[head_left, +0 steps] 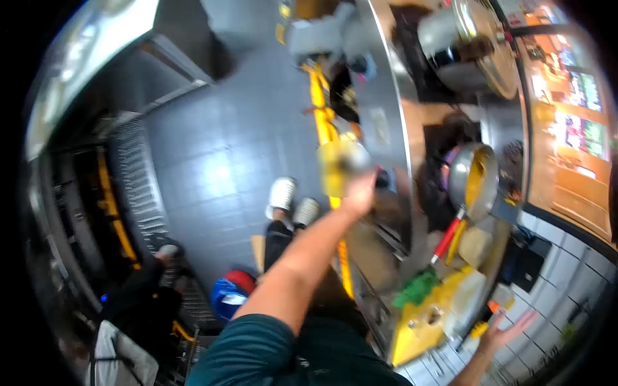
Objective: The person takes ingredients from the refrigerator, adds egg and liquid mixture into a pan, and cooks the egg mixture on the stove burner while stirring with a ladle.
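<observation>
My left arm reaches forward from a dark green sleeve. At its end my left hand (362,192) is smeared by motion, beside the steel counter front. It is closed around a blurred yellow and silver roundish thing (333,168), whose kind I cannot make out. Low on the right, my right hand (505,332) is held up against white tiles with its fingers spread, and nothing shows in it. Close to this hand are a small orange and yellow item (501,299) and a yellow board (410,331) with a green cloth (417,287) at its edge.
A metal bowl (458,177) holds a yellow utensil; a red-handled tool (447,241) leans there. A large pot (440,33) stands farther along the counter. Yellow pipes (317,96) run below. Another person (138,302) is at lower left. A blue and red bundle (226,298) lies near my feet.
</observation>
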{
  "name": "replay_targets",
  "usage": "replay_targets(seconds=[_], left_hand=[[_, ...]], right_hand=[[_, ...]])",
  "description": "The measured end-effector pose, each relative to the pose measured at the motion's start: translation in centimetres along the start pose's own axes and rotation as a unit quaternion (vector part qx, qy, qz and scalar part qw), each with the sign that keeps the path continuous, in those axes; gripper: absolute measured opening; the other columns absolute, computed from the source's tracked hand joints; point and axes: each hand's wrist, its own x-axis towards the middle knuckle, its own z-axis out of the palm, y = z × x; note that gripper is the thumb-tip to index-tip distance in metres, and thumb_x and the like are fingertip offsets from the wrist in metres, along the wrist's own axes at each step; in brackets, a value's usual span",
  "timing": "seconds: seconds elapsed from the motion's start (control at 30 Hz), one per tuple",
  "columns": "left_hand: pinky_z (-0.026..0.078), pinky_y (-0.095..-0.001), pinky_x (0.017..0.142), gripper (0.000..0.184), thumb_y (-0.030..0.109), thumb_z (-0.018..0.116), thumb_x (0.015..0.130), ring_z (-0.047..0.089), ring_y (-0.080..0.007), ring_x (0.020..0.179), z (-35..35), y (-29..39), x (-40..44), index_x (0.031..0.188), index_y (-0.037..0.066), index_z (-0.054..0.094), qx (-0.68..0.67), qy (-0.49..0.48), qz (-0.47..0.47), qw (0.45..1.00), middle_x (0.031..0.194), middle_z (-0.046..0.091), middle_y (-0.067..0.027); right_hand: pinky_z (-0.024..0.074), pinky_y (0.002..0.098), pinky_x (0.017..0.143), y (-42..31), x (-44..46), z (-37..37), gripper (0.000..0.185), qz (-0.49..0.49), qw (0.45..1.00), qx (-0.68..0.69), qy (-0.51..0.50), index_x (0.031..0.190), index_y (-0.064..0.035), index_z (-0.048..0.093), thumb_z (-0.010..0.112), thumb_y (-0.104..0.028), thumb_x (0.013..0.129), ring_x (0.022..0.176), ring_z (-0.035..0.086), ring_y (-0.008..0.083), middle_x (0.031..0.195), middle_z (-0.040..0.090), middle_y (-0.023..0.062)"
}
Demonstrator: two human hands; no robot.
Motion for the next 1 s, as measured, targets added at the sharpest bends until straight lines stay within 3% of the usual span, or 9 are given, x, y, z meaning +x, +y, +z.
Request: replay_targets(seconds=[0.17,0.2,0.27,0.37,0.47,0.57,0.67,0.83,1.0], left_hand=[[0.051,-0.0505,0.099,0.037,0.024,0.065,0.087,0.062,-0.0406,0.115,-5.9,-4.4,-7.5,0.117,0.002,0.058,0.124,-0.113,-0.085,0.982,0.118,0.065,-0.0242],[0.05,-0.0499,0.098,0.049,0.027,0.066,0.089,0.062,-0.0437,0.114,-9.6,-3.9,-9.5,0.13,0.003,0.055,0.158,-0.179,-0.141,0.961,0.117,0.067,-0.0269],[0.051,-0.0495,0.099,0.043,0.028,0.07,0.087,0.063,-0.0399,0.117,-15.2,-5.9,-14.4,0.121,0.003,0.064,0.183,-0.188,-0.256,0.93,0.123,0.066,-0.0252],[0.05,-0.0482,0.102,0.048,0.031,0.069,0.088,0.06,-0.0412,0.122,-21.5,-14.8,-23.0,0.125,0.003,0.063,0.261,-0.11,-0.312,0.907,0.13,0.063,-0.0249],[0.05,-0.0474,0.103,0.046,0.028,0.063,0.089,0.062,-0.0385,0.121,-29.5,-15.3,-29.4,0.125,-0.001,0.061,0.264,-0.052,-0.439,0.857,0.126,0.066,-0.0243],[0.052,-0.0463,0.1,0.046,0.028,0.064,0.087,0.065,-0.0394,0.116,-34.5,-17.2,-33.0,0.122,-0.002,0.063,0.237,0.033,-0.487,0.84,0.12,0.068,-0.0262],[0.053,-0.0457,0.099,0.047,0.028,0.067,0.085,0.066,-0.0394,0.113,-38.3,-18.2,-31.5,0.121,-0.003,0.063,0.216,0.176,-0.485,0.829,0.116,0.069,-0.0284],[0.049,-0.0461,0.104,0.064,0.03,0.073,0.082,0.057,-0.0428,0.122,-49.4,-16.2,-20.5,0.135,-0.001,0.053,0.234,0.275,-0.428,0.828,0.131,0.057,-0.0252],[0.03,-0.0535,0.119,0.067,0.029,0.071,0.086,0.038,-0.0402,0.143,-63.6,-14.6,-7.2,0.146,0.009,0.049,0.364,0.308,-0.296,0.827,0.149,0.046,-0.0219]], right_hand=[[0.0304,0.0519,0.119,1.2,0.8,-2.0,0.066,0.092,0.991,0.077,0.057,0.156,0.0004,0.03,0.06,-0.008,0.098,0.148,0.03,0.0442,0.163,0.026,0.0257],[0.0295,0.0508,0.119,1.0,1.2,-2.6,0.066,0.119,0.984,0.112,0.076,0.157,-0.0002,0.028,0.058,-0.008,0.099,0.148,0.031,0.0437,0.163,0.026,0.0248],[0.0288,0.05,0.12,-0.7,1.7,-4.0,0.069,0.16,0.975,0.135,0.072,0.158,-0.001,0.024,0.058,-0.006,0.098,0.148,0.031,0.043,0.164,0.024,0.0236],[0.0251,0.05,0.122,-5.3,2.1,-5.4,0.071,0.092,0.936,0.32,0.114,0.157,0.0035,0.02,0.058,-0.013,0.099,0.15,0.026,0.0422,0.164,0.021,0.0261],[0.0256,0.0509,0.12,-11.3,3.0,-7.6,0.068,0.051,0.901,0.429,-0.032,0.151,0.0098,0.03,0.057,-0.027,0.1,0.146,0.032,0.0414,0.155,0.035,0.0281],[0.043,0.0432,0.11,-17.9,7.4,-7.7,0.056,0.051,0.706,0.701,-0.082,0.14,0.0097,0.049,0.058,-0.028,0.1,0.136,0.048,0.0366,0.149,0.044,0.0259],[0.0481,0.0406,0.106,-23.6,11.6,-5.2,0.055,0.081,0.587,0.796,-0.123,0.133,0.009,0.056,0.061,-0.033,0.099,0.127,0.057,0.0341,0.14,0.053,0.0253],[0.0494,0.0421,0.104,-34.8,24.6,-4.3,0.044,0.048,0.611,0.78,-0.13,0.126,0.0099,0.059,0.065,-0.014,0.09,0.124,0.06,0.0344,0.14,0.055,0.0242],[0.0479,0.0414,0.104,-47.1,37.4,-3.4,0.045,-0.053,0.735,0.666,-0.116,0.126,0.0039,0.062,0.073,-0.007,0.084,0.126,0.058,0.038,0.139,0.057,0.0212]])
